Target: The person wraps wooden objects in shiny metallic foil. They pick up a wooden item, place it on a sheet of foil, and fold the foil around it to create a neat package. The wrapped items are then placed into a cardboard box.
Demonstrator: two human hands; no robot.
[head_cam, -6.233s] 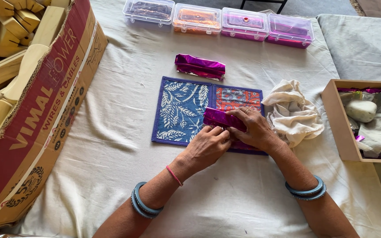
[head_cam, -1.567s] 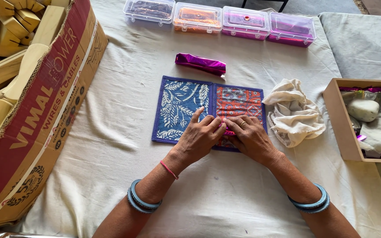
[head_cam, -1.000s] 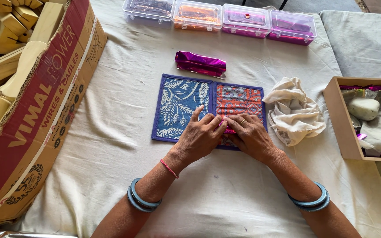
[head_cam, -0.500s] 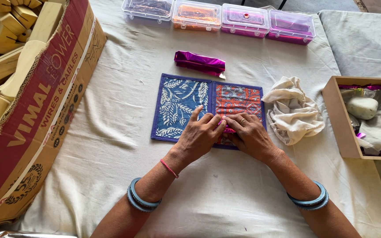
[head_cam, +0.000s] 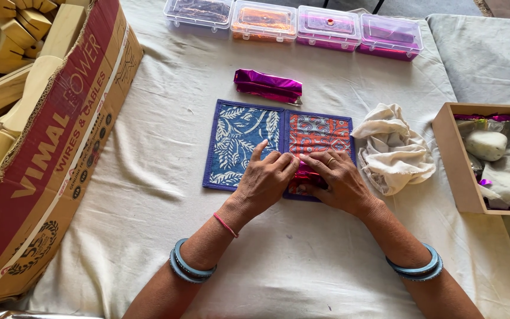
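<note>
Nothing has shifted — both hands, left hand (head_cam: 265, 180) and right hand (head_cam: 334, 180), pinch magenta foil (head_cam: 306, 176) on patterned mat (head_cam: 240, 139) — cream cloth-covered table (head_cam: 149, 177).

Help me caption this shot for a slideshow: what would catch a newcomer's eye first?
The eye lands on the two hands, left hand and right hand, pressing a shiny magenta foil piece onto a patterned blue and orange cloth mat at the middle of the white-covered table. Next come another magenta foil roll just beyond the mat and the big cardboard box of wooden blocks on the left.

Both hands, left (head_cam: 265, 180) and right (head_cam: 333, 180), press palms-down, fingertips meeting.
</note>
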